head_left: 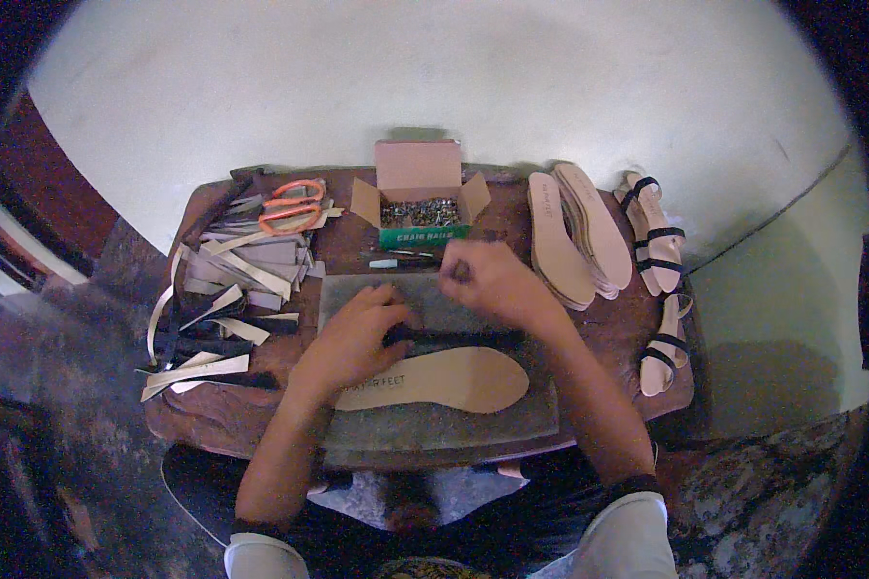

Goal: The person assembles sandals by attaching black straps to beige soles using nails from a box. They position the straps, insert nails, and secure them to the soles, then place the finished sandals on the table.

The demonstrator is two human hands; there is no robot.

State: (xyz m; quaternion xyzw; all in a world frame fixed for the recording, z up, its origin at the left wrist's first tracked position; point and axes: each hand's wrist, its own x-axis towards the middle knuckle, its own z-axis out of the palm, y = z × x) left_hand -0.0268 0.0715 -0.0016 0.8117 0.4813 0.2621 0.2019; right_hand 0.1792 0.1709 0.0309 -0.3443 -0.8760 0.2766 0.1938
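Note:
A tan shoe insole [454, 378] lies flat on a grey stone slab [434, 425] on a small brown table [212, 410]. A black strap [473, 338] lies across the slab just above the insole. My left hand [357, 338] presses down on the strap's left end and the insole's heel end. My right hand [492, 280] hovers above the slab's far edge, fingers pinched together; whether something small sits between them cannot be told.
An open cardboard box of small metal nails [420, 207] stands at the back. Orange-handled scissors [294, 207] lie on a heap of cream and black straps [232, 280] at left. A stack of insoles [574, 236] and several strapped sandals [657, 241] lie at right.

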